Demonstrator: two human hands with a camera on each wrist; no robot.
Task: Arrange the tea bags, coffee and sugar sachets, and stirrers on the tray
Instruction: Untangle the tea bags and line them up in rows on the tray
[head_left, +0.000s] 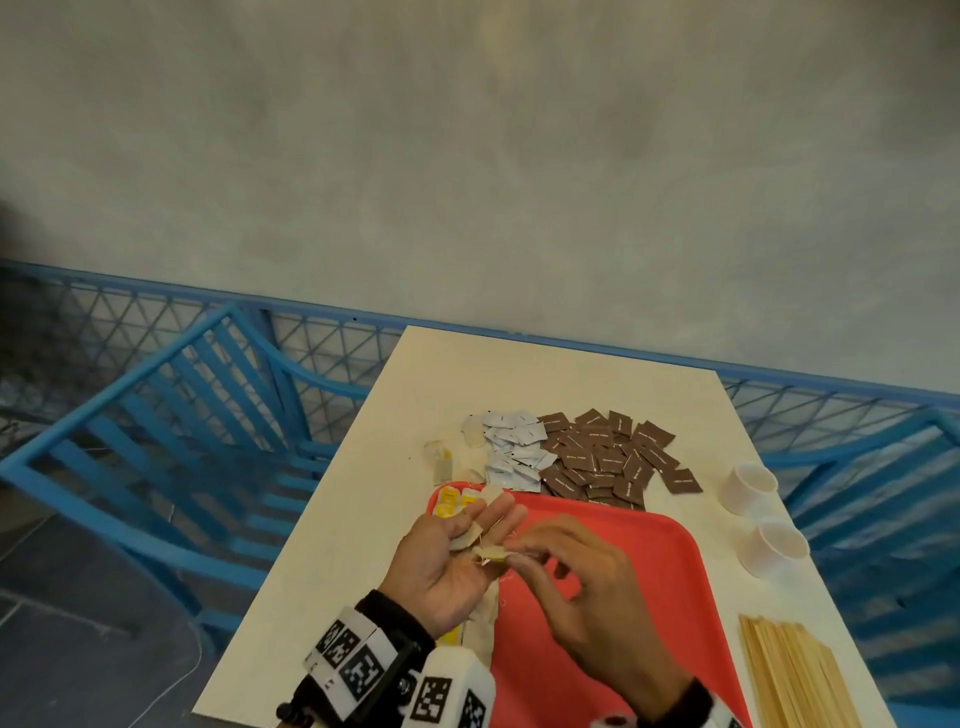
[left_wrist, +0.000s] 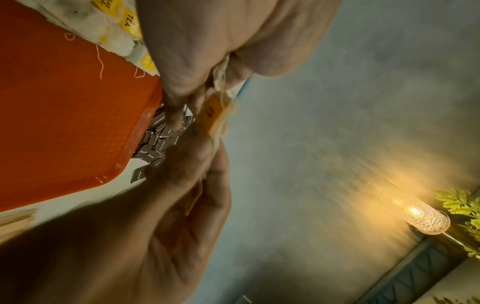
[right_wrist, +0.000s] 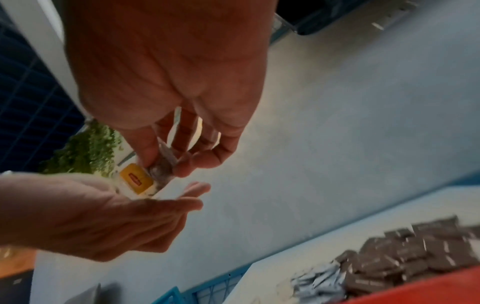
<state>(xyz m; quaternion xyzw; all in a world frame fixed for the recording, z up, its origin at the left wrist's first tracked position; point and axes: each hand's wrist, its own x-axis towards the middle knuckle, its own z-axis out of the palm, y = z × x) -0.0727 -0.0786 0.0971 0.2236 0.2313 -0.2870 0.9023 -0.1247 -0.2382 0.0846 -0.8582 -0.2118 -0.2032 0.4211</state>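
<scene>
Head view: both hands meet above the near-left part of the red tray (head_left: 639, 582), which sits on the pale surface (head_left: 332, 545).
Left hand (head_left: 451, 564): palm up, fingers spread and nearly straight; a tea bag (head_left: 464, 538) lies across the fingers, not gripped.
Right hand (head_left: 592, 587): fingers curled, thumb and forefinger pinch a tea bag with yellow tag (head_left: 491, 552) just over the left palm.
Right wrist view: same pinch, yellow tag (right_wrist: 137, 178) hangs at the fingertips (right_wrist: 182, 166), touching or just above the left hand (right_wrist: 103, 216); cannot tell which.
Left wrist view: string and tag (left_wrist: 213, 115) run between the two hands; blurred.
Tea bags on tray: a row (head_left: 483, 618) along the left edge, partly hidden under the left hand; a few with yellow tags (head_left: 452, 503) at the far-left corner.
Loose tea bags (head_left: 441, 460): on the surface, just beyond the tray's far-left corner.
White sachets (head_left: 514, 457): pile on the surface, beyond the tray's far edge.
Brown sachets (head_left: 608, 457): larger pile touching the white pile on its right, its near edge up against the tray rim.
Stirrers (head_left: 789, 670): wooden bundle on the surface right of the tray, apart from it.
White cups (head_left: 763, 514): two, on their sides near the right edge of the surface.
Surroundings: blue slatted chair (head_left: 171, 431) left of the surface, blue mesh railing (head_left: 332, 343) behind it.
</scene>
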